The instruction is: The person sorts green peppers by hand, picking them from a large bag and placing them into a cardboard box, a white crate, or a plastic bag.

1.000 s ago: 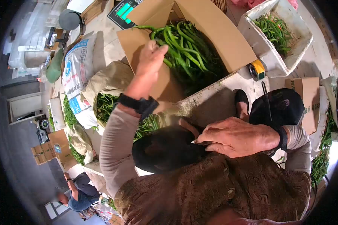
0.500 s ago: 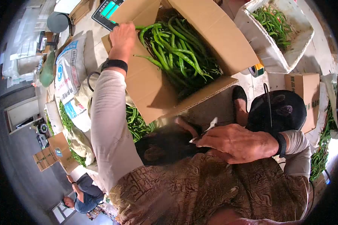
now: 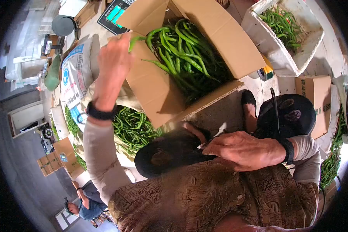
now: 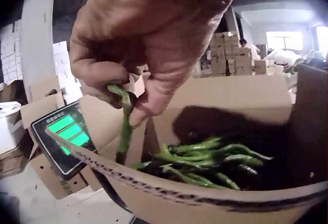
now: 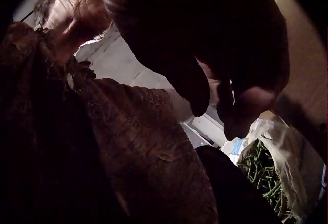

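In the head view, my left hand (image 3: pixel 115 62) is at the left edge of an open cardboard box (image 3: pixel 150 89), holding a green pepper (image 3: pixel 133 43). The left wrist view shows the thumb and fingers of that hand (image 4: pixel 138 65) pinching the top of the pepper (image 4: pixel 124 131), which hangs down by the flap. Long green peppers (image 3: pixel 185 54) are heaped inside the box. My right hand (image 3: pixel 245 150) is over my lap with bent fingers; a small pale sliver shows by the fingertips, and whether it is held is unclear. In the right wrist view this hand (image 5: pixel 215 55) is dark.
A scale display (image 3: pixel 115 15) stands behind the box. A white foam crate (image 3: pixel 274 58) with peppers is at the upper right, near a tape roll (image 3: pixel 265 72). Left of the box are a pepper heap (image 3: pixel 133 127) and a printed sack (image 3: pixel 75 73). Another person (image 3: pixel 87 205) is at the lower left.
My left hand moved from over the peppers to the box's left edge, then slightly farther left and down, with a pepper now in its fingers. My right hand has barely moved.
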A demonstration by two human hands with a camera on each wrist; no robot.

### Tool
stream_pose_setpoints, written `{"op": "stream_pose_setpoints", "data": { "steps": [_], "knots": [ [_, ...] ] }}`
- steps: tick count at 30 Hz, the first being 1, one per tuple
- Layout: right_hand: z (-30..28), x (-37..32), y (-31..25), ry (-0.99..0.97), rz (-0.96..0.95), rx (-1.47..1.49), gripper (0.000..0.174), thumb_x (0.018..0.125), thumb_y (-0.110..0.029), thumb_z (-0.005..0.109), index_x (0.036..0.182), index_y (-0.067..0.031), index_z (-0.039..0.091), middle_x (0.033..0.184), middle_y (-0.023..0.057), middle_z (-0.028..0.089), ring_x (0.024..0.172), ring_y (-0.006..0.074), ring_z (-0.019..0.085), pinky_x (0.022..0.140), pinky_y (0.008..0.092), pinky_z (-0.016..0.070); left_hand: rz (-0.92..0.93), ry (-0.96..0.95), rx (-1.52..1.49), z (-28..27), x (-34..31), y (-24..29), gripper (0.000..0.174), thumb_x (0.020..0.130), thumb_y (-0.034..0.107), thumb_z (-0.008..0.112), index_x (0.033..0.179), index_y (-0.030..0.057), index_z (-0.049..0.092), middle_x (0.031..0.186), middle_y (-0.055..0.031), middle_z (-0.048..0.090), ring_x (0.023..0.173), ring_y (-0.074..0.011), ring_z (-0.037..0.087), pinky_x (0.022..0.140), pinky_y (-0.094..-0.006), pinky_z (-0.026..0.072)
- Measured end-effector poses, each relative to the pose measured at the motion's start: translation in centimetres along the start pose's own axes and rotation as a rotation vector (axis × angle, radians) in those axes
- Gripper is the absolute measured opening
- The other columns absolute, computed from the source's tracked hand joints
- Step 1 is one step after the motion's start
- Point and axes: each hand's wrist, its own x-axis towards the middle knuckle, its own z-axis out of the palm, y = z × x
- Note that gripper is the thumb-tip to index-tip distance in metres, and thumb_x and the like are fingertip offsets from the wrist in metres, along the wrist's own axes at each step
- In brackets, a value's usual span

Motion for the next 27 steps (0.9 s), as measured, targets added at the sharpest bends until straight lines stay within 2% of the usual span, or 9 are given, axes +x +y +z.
{"op": "stream_pose_setpoints", "data": {
  "steps": [6,8,10,13,14,16,18,21,27],
  "knots": [
    [0.3,1.0,-0.4,-0.112,0.112,0.048,0.049,0.071,-0.006,0.066,0.115,-0.0027,0.045,0.103,0.017,0.054,0.101,0.036,0.055,0.081,0.0459,0.0465,-0.113,0.108,-0.039,-3.0,-3.1,3.2,0.032,0.073,0.012,0.065,0.103,0.0071,0.054,0.09,-0.0172,0.061,0.081,-0.0373,0.063,0.066,-0.0464,0.0519],
    [0.5,1.0,-0.2,-0.114,0.121,0.044,0.045,0.073,-0.005,0.063,0.114,-0.0025,0.046,0.1,0.0178,0.055,0.097,0.0371,0.056,0.079,0.0464,0.047,0.005,0.165,-0.246,-0.3,-4.3,4.9,0.037,0.073,0.013,0.068,0.107,0.0077,0.054,0.092,-0.0159,0.059,0.079,-0.0373,0.059,0.074,-0.0492,0.0484],
    [0.6,1.3,-0.2,-0.13,0.12,0.04,0.041,0.074,-0.004,0.06,0.113,-0.0023,0.047,0.098,0.0186,0.055,0.094,0.0383,0.057,0.078,0.047,0.0475,0.012,-0.137,-0.284,1.7,-4.1,7.2,0.04,0.074,0.013,0.067,0.111,0.0068,0.054,0.094,-0.0156,0.059,0.086,-0.0362,0.059,0.075,-0.0481,0.0479],
    [0.7,2.0,-0.3,-0.086,0.135,0.016,0.034,0.076,-0.002,0.055,0.11,-0.0017,0.049,0.094,0.0192,0.056,0.089,0.0393,0.059,0.075,0.0481,0.0484,0.306,-0.027,-0.643,2.3,-6.5,8.7,0.04,0.077,0.021,0.071,0.11,0.0057,0.056,0.097,-0.0161,0.062,0.092,-0.0339,0.06,0.076,-0.0425,0.0495],
    [0.6,2.1,-0.2,-0.086,0.15,-0.008,0.032,0.077,-0.003,0.055,0.108,-0.0021,0.05,0.094,0.0194,0.057,0.087,0.0396,0.06,0.074,0.0485,0.0486,0.264,-0.104,-0.735,1.9,-6.2,8.4,0.037,0.078,0.023,0.071,0.107,0.0054,0.057,0.095,-0.0158,0.063,0.091,-0.0313,0.062,0.076,-0.04,0.0504],
    [0.8,2.3,-0.3,-0.112,0.229,-0.055,0.025,0.082,-0.008,0.056,0.106,-0.0034,0.054,0.095,0.0188,0.06,0.089,0.0386,0.061,0.074,0.0481,0.0492,0.021,-0.176,-1.018,-1.2,-7.1,6.5,0.031,0.081,0.023,0.07,0.104,0.0051,0.061,0.088,-0.0108,0.067,0.082,-0.0194,0.066,0.075,-0.0315,0.0517],
    [0.9,2.7,-0.3,-0.136,0.228,-0.02,0.024,0.084,-0.011,0.057,0.106,-0.0045,0.055,0.095,0.017,0.061,0.089,0.0373,0.061,0.074,0.0484,0.0476,-0.086,0.066,-1.19,-1.1,-10.6,2.0,0.025,0.088,0.018,0.06,0.11,0.0051,0.061,0.09,-0.0026,0.067,0.083,-0.0097,0.062,0.076,-0.0257,0.0504],
    [1.3,3.0,0.0,-0.14,0.282,0.003,0.026,0.084,-0.012,0.06,0.108,-0.0035,0.058,0.091,0.0148,0.061,0.084,0.0314,0.06,0.078,0.0392,0.045,-0.498,0.148,-1.328,-2.4,-18.3,-3.5,0.026,0.09,0.019,0.059,0.11,0.0021,0.063,0.096,-0.0051,0.066,0.087,-0.0132,0.062,0.079,-0.0253,0.0489],
    [3.0,5.0,1.7,-0.199,0.453,-0.042,0.024,0.083,-0.009,0.061,0.105,-0.0006,0.059,0.086,0.0161,0.062,0.076,0.0301,0.061,0.067,0.0357,0.0478,-1.316,0.292,-1.455,10.3,-40.8,-4.4,0.031,0.088,0.017,0.06,0.109,-0.0053,0.059,0.082,-0.0071,0.063,0.068,-0.0106,0.056,0.059,-0.022,0.0441]
  ]
}}
